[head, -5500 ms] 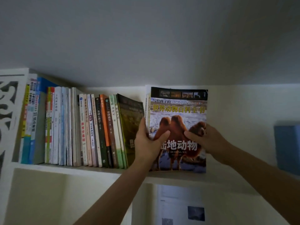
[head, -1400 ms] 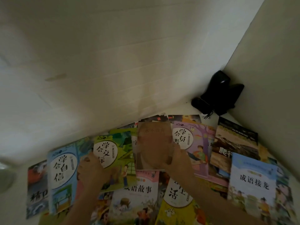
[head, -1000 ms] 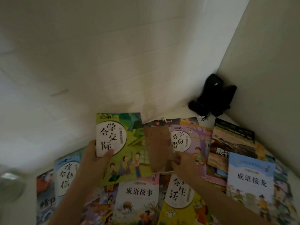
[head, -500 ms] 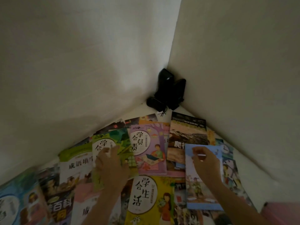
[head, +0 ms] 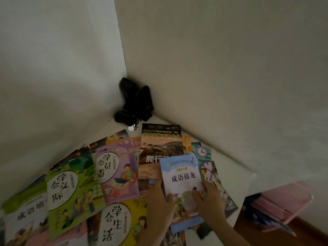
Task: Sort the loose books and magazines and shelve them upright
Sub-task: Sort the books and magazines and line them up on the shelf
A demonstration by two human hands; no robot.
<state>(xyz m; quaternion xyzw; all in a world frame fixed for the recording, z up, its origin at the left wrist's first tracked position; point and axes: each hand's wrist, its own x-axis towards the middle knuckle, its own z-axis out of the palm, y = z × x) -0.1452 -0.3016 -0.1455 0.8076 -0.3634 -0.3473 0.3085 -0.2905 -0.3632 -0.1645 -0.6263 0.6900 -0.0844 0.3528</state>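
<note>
Both hands grip one pale blue book [head: 182,181] in the lower middle of the frame. The left hand [head: 160,201] holds its left edge, thumb curled over the cover; the right hand [head: 208,201] holds its right edge, thumb pressed on the cover picture. The book overlaps the covers beneath it; whether it is lifted or resting on them, I cannot tell.

Just above it lies a brown reptile book [head: 159,148], partly covered by the blue one. To the left lie a purple book [head: 117,173], then a green book [head: 71,192], and below them a yellow book [head: 122,222]. To the right of the blue book a clock-patterned book [head: 202,151] shows. All lie flat and overlapping on a white desk [head: 236,176].

In the corner where the two walls meet, upper middle, stands a black object [head: 134,102] with a cord. At the lower right a pink rack [head: 282,203] holds further items.
</note>
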